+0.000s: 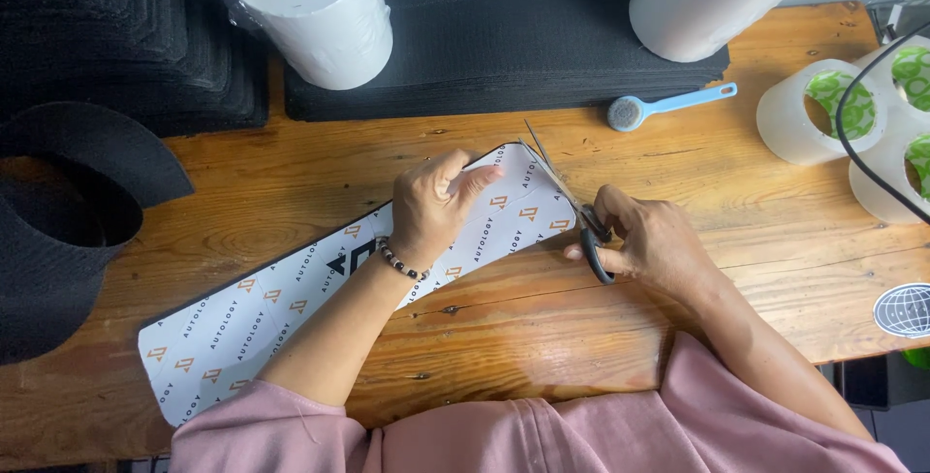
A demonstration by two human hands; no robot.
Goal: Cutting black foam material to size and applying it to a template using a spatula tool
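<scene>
Right grip (pixel 647 241) on one scissors (pixel 572 204), left hand (pixel 436 204) pressing one printed strip (pixel 291 304)

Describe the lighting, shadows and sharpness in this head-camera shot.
Head view: soft, even light, no hard glare on the wooden table; faint shadow under the left hand on the printed strip; scissors in the right hand are sharp; the black foam stacks lose detail in darkness; the white rolls look nearly blown out.
</scene>
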